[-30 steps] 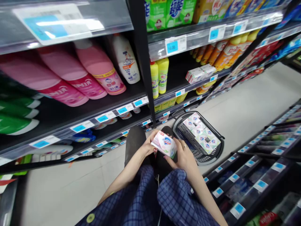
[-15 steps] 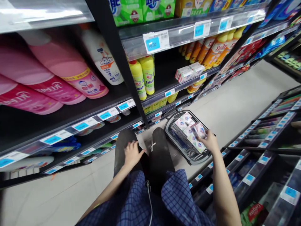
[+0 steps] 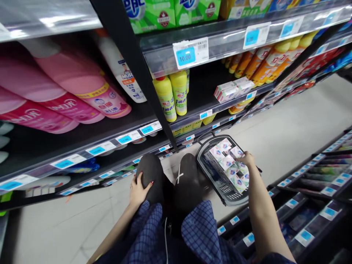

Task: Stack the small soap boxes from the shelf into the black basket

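My left hand (image 3: 139, 191) rests with spread fingers on my left knee, holding nothing. Over the right side of a dark shopping basket (image 3: 205, 148) on the floor, my right hand (image 3: 248, 160) pinches a small white box (image 3: 237, 151) with red and blue print. That box is level with the others in the basket, against or very near them. Several matching boxes (image 3: 228, 162) lie there in rows. My fingertips are partly hidden, so the exact grip is hard to see.
Left of the basket stand shelves with pink bottles (image 3: 90, 97), yellow bottles (image 3: 180, 93) and two small white-and-red packs (image 3: 233, 89). A dark upright post (image 3: 137, 69) divides the shelves. Low shelf racks with price tags (image 3: 305, 237) line the right side.
My right hand has lowered the small box from above the stack to the level of the others. My left hand has slid to the outer side of my knee. The view has shifted slightly.
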### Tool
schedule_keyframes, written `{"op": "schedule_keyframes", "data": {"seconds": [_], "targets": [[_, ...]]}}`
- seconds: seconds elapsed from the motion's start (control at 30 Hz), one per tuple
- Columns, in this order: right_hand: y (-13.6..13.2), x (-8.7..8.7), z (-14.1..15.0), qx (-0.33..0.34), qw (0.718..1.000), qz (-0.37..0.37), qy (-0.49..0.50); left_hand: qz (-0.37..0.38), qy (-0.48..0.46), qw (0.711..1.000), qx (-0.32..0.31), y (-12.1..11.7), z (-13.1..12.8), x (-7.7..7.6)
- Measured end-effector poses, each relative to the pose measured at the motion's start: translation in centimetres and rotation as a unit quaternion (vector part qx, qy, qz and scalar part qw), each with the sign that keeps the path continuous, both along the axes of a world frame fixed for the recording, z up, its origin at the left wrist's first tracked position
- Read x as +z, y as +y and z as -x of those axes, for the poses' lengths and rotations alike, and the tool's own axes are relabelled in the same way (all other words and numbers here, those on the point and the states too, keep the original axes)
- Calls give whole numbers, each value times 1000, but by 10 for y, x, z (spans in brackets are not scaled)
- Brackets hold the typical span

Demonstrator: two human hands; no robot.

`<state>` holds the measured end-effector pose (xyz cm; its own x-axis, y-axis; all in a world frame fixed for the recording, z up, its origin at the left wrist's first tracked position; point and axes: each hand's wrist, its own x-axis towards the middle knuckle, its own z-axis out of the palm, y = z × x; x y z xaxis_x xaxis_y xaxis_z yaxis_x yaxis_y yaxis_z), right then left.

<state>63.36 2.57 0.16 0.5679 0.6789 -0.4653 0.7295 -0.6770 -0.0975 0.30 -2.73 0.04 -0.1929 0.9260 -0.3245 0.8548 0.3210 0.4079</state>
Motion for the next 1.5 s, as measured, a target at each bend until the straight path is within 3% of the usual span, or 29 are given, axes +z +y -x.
{"op": "schedule_keyframes", "data": {"seconds": [0.23, 0.53, 1.0, 1.5], "targets": [[-3, -18, -2, -49, 990, -110, 76, -9, 17, 1000, -11, 1, -2, 3], [-7, -30, 6, -54, 982, -167, 74, -16, 26, 999, -14, 0, 0, -1], [-5, -31, 12, -41, 984, -159, 64, -23, 32, 999, -12, -1, 1, -5], [-4, -27, 19, -114, 982, -144, 35, -19, 30, 999, -7, 0, -2, 0]]}}
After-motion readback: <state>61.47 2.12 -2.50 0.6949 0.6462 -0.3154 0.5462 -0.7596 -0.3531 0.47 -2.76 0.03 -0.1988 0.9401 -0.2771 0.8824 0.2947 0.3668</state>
